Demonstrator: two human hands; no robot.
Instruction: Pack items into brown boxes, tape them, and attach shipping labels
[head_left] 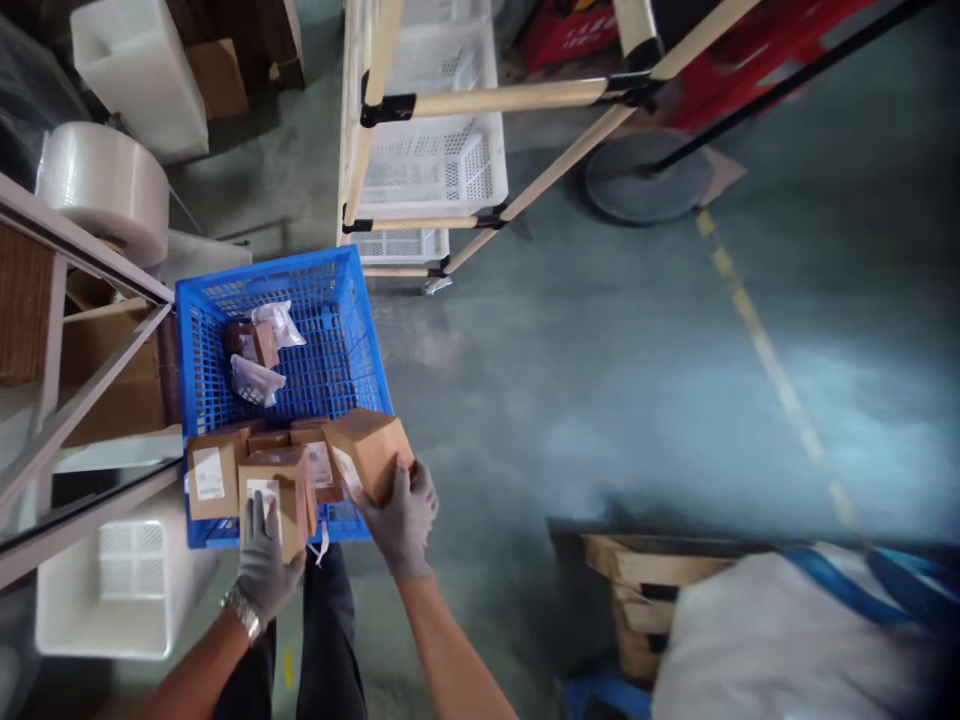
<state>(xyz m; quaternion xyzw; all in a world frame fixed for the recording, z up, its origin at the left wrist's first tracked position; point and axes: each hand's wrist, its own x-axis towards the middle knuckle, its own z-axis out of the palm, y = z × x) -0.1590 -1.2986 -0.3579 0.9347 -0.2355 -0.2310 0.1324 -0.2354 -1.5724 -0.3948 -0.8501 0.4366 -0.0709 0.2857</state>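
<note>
A blue plastic crate (341, 300) stands on the floor in front of me. Several small brown cardboard boxes with white labels lie in its near end. My left hand (264, 560), in a grey glove with a watch at the wrist, grips one labelled box (289, 482) at the crate's near edge. My right hand (403, 520), also gloved, holds another brown box (369, 448), tilted, above the crate's near right corner. Farther back in the crate lie a small dark box (253, 340) and two clear plastic bags (279, 322).
White perforated crates (431, 165) sit in a cream pipe-frame trolley (480, 98) behind the blue crate. A roll of clear film (105, 185) and a shelf frame are at left, a white tub (112, 590) below. A wooden pallet (637, 590) with a white sack is at lower right.
</note>
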